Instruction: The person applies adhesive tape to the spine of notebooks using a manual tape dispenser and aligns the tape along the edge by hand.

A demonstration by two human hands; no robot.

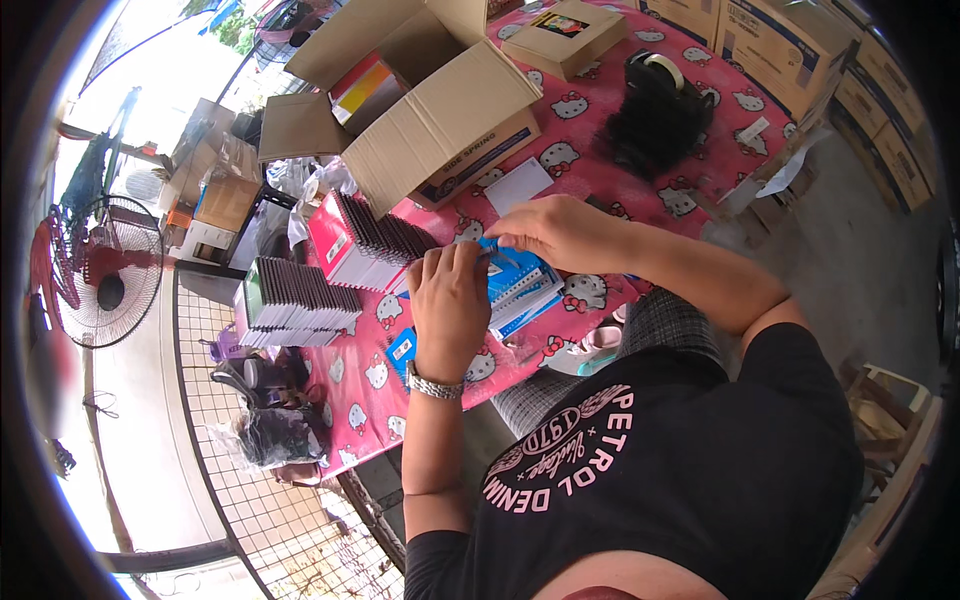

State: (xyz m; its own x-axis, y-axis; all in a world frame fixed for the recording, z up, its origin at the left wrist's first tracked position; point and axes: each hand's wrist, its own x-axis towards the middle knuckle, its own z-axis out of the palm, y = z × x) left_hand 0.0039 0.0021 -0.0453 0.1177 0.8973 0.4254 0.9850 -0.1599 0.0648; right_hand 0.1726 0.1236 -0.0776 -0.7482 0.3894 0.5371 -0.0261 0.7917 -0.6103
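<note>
My left hand (pixel 450 300), with a metal watch at the wrist, rests on a small stack of blue spiral-bound notebooks (pixel 522 288) on the pink patterned tablecloth (pixel 600 120). My right hand (pixel 560 232) comes from the right and pinches the top edge of the same stack, fingertips meeting the left hand's fingers. Both hands grip the notebooks. The stack's middle is hidden by the fingers. A loose blue notebook (pixel 401 350) lies just left of my left wrist.
A row of upright red-and-black booklets (pixel 370 240) and a second stack (pixel 295 300) sit left. An open cardboard box (pixel 440 100), a small closed box (pixel 565 38), a black tape dispenser (pixel 660 95), a white card (pixel 518 186), and stacked cartons (pixel 780 50) lie beyond. A fan (pixel 105 285) stands far left.
</note>
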